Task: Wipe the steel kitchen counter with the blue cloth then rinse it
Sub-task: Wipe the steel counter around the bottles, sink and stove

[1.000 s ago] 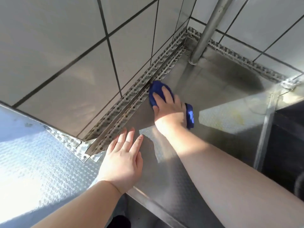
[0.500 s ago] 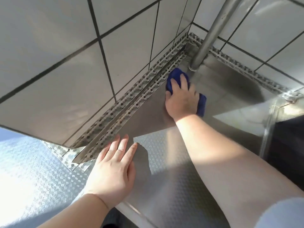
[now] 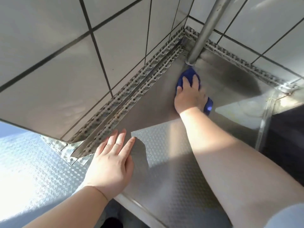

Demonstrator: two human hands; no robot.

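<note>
Head view: crumpled blue cloth (image 3: 189, 76), dimpled steel counter (image 3: 172, 162)

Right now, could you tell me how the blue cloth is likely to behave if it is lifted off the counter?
The blue cloth is bunched under the right hand, so it probably droops limply when lifted. It looks small and thin, likely light. On the smooth steel counter it should slide easily.
</note>
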